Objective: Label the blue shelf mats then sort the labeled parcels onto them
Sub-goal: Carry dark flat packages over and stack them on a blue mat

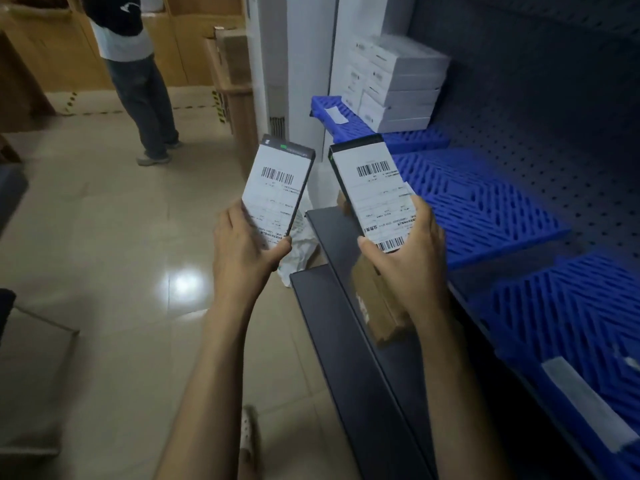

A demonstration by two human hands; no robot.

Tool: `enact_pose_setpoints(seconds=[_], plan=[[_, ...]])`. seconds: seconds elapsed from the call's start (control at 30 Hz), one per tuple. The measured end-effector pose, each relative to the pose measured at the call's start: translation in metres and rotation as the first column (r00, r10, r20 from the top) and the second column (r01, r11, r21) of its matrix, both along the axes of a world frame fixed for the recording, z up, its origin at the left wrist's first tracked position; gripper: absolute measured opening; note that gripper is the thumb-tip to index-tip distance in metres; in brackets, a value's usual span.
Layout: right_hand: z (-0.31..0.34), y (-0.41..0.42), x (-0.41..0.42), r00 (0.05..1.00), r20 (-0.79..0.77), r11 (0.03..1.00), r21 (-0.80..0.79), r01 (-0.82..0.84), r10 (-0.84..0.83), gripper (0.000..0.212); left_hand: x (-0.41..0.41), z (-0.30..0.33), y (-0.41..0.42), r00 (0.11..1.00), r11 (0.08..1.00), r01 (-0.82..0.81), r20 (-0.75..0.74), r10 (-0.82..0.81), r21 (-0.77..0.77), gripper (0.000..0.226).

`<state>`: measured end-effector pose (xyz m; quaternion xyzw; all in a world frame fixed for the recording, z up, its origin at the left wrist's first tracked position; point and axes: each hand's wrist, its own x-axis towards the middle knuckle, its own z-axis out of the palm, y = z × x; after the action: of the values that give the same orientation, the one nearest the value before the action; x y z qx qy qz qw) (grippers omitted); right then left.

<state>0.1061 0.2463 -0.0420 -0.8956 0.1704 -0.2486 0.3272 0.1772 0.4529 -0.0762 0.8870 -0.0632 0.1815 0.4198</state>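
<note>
My left hand (244, 245) grips the lower end of a slim dark parcel (278, 180) whose white barcode label faces up. My right hand (410, 251) grips a second labelled parcel (372, 187) the same way, just left of the shelf. Blue slatted mats lie on the dark shelf at right: a far mat (349, 121) with a white label, a middle mat (478, 202), and a near mat (568, 323) with a white tape strip (588, 396) on it. A stack of white boxes (398, 81) sits on the far mat.
A brown cardboard box (379, 306) lies on the shelf's dark front edge (346, 341) under my right wrist. Crumpled white wrap (298, 254) lies on the tiled floor. A person (138, 81) stands at upper left beside cardboard cartons (228, 57). A white cabinet (294, 64) stands behind the parcels.
</note>
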Motion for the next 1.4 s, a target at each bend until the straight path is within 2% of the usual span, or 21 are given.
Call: enact_pose_setpoints(seconds=[0.13,0.27,0.4,0.6,0.67,0.77,0.83,0.93,1.03,1.2,1.33,1.4], plan=[[0.002,-0.021,0.051,0.991,0.026,0.990,0.047,0.134,-0.135,0.089,0.082,0.008,-0.043,0.977,0.977,0.215,0.023,-0.214,-0.012,0.084],[0.011,-0.041,0.102,0.936,0.050,0.932,0.121,0.341,-0.349,0.090,0.163,0.030,-0.092,0.899,0.900,0.436,0.038,-0.436,0.017,0.087],[0.014,-0.061,0.123,0.822,0.050,0.816,0.165,0.554,-0.568,0.099,0.222,0.041,-0.143,0.808,0.814,0.566,0.106,-0.579,0.133,0.084],[-0.003,-0.094,0.108,0.630,-0.021,0.614,0.202,0.763,-0.776,0.102,0.246,0.038,-0.215,0.637,0.633,0.750,0.046,-0.769,0.192,0.089],[-0.004,-0.104,0.105,0.596,-0.052,0.577,0.197,0.793,-0.801,0.095,0.250,0.036,-0.239,0.592,0.579,0.787,0.007,-0.806,0.212,0.092],[-0.001,-0.116,0.108,0.560,-0.097,0.539,0.180,0.823,-0.823,0.073,0.254,0.035,-0.270,0.545,0.522,0.824,-0.062,-0.836,0.219,0.093],[-0.004,-0.128,0.110,0.533,-0.133,0.512,0.164,0.843,-0.835,0.071,0.255,0.037,-0.287,0.535,0.496,0.832,-0.126,-0.835,0.247,0.091],[-0.011,-0.142,0.119,0.499,-0.223,0.483,0.125,0.867,-0.838,0.076,0.259,0.036,-0.307,0.523,0.439,0.829,-0.204,-0.828,0.346,0.088],[-0.013,-0.148,0.129,0.469,-0.332,0.476,0.068,0.877,-0.818,0.094,0.261,0.033,-0.321,0.496,0.366,0.837,-0.280,-0.822,0.407,0.088],[-0.010,-0.149,0.136,0.445,-0.415,0.469,0.048,0.882,-0.794,0.102,0.257,0.025,-0.331,0.449,0.287,0.854,-0.335,-0.828,0.435,0.094],[-0.013,-0.142,0.131,0.465,-0.397,0.497,0.026,0.867,-0.791,0.065,0.249,0.020,-0.328,0.399,0.220,0.846,-0.301,-0.866,0.486,0.082],[-0.014,-0.139,0.130,0.471,-0.380,0.500,0.027,0.866,-0.796,0.053,0.246,0.019,-0.326,0.386,0.207,0.825,-0.256,-0.886,0.527,0.076]])
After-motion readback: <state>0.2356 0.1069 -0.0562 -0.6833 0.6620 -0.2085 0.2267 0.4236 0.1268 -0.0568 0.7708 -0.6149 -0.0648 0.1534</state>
